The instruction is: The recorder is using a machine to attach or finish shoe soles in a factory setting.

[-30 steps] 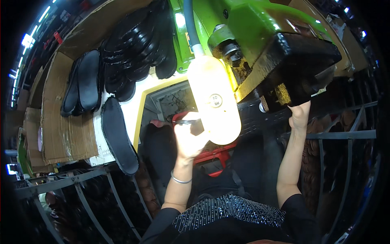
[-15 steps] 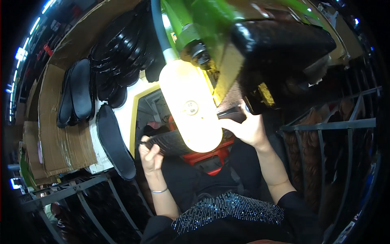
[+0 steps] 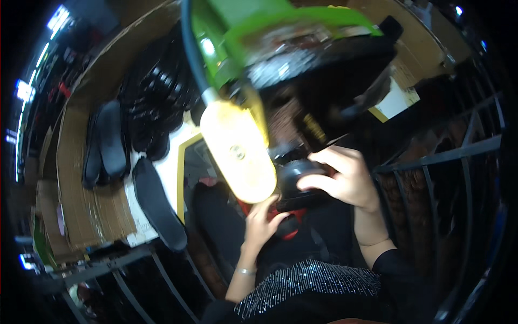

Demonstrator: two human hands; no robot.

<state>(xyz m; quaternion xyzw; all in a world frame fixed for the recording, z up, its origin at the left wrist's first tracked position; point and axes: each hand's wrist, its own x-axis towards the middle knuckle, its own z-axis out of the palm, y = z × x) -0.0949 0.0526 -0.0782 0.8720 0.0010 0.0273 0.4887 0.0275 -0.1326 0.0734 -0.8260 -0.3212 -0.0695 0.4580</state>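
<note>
Drawn in from the far side, the left hand is now much closer to the right hand than half a second ago, when the two were spread wide along a dark piece. That black sole now sits bunched between them, just below the dark underside of the green machine. The right hand is curled partly closed, thumb on the near face and fingers over the upper edge, gripping the sole. The left hand has its thumb and forefinger parted beside the lower end of the dark piece; with blur and the glowing lamp partly in front, I cannot tell whether it grips anything.

On the left, a single flat sole lies along the edge of the white table, its lower end sticking out past it. Behind that, two soles lean against the wall of a cardboard box, next to a heap of glossy black soles. Below the hands, part of a red object shows between the person's legs. Metal rails run along both sides.
</note>
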